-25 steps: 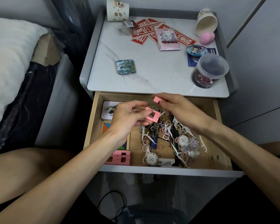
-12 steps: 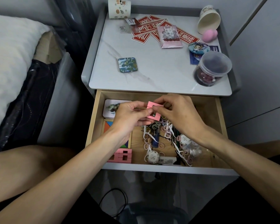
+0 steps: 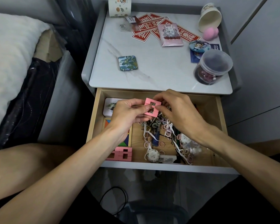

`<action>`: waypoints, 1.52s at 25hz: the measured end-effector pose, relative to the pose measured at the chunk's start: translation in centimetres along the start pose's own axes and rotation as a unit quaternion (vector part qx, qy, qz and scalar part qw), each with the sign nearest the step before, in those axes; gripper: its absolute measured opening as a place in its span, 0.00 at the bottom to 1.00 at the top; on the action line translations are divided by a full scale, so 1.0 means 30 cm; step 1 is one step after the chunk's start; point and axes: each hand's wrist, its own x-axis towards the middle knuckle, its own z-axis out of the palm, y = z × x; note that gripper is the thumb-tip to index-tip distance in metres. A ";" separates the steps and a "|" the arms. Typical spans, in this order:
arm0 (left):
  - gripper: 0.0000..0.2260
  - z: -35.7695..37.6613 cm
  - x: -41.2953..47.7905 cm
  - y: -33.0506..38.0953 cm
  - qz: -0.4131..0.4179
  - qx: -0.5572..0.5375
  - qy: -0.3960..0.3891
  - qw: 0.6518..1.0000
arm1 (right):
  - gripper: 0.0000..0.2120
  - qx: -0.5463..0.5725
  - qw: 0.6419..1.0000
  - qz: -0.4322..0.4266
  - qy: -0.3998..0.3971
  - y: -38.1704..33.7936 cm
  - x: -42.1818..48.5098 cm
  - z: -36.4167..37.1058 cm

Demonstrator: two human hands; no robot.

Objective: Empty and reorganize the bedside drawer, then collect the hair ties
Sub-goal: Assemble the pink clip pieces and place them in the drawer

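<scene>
A grey bedside cabinet with white marbled top stood between a white fleecy bed and pale grey wall panels.

Hair ties lie in the drawer, right of the puzzle tray.

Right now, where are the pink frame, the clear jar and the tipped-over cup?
pink frame (image 3: 152,100), head view, its top edge
clear jar (image 3: 217,62), head view, its lid
tipped-over cup (image 3: 209,19), head view, its pale inside
</scene>
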 end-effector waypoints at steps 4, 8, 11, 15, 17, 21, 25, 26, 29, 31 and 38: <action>0.10 0.002 -0.002 0.005 -0.003 -0.002 0.005 1.000 | 0.12 0.005 1.000 -0.007 0.002 0.001 0.000 -0.002; 0.12 -0.006 0.000 0.010 -0.009 -0.015 0.018 1.000 | 0.21 -0.018 0.999 -0.018 -0.031 -0.001 0.000 0.000; 0.12 -0.009 0.002 0.010 -0.007 -0.016 0.025 1.000 | 0.26 -0.050 0.997 -0.048 -0.036 0.001 -0.002 0.009; 0.10 -0.007 0.003 0.009 -0.008 -0.017 0.027 0.999 | 0.28 -0.098 0.992 -0.069 -0.043 0.001 -0.010 0.015; 0.10 -0.008 0.005 0.008 -0.009 -0.016 0.027 0.999 | 0.28 -0.105 0.991 -0.070 -0.043 -0.001 -0.013 0.015; 0.10 -0.015 0.012 0.003 -0.006 0.005 0.022 1.000 | 0.27 -0.121 0.989 -0.075 -0.042 -0.002 -0.013 0.014; 0.09 -0.028 -0.001 0.024 -0.012 0.049 0.013 0.999 | 0.25 -0.118 0.990 -0.067 -0.041 -0.018 -0.008 0.021; 0.11 -0.042 -0.005 0.041 -0.019 0.080 0.000 0.997 | 0.25 -0.102 0.992 -0.061 -0.042 -0.023 -0.005 0.024; 0.12 -0.132 0.011 0.125 -0.004 0.354 -0.022 0.935 | 0.27 -0.036 0.997 -0.021 -0.067 -0.025 -0.016 0.044; 0.14 -0.234 0.030 0.189 0.032 0.643 0.076 0.762 | 0.29 -0.013 0.992 0.004 -0.124 -0.032 -0.036 0.098; 0.12 -0.329 0.075 0.164 -0.113 0.658 0.018 0.744 | 0.21 -0.031 0.953 -0.123 -0.274 -0.163 -0.033 0.397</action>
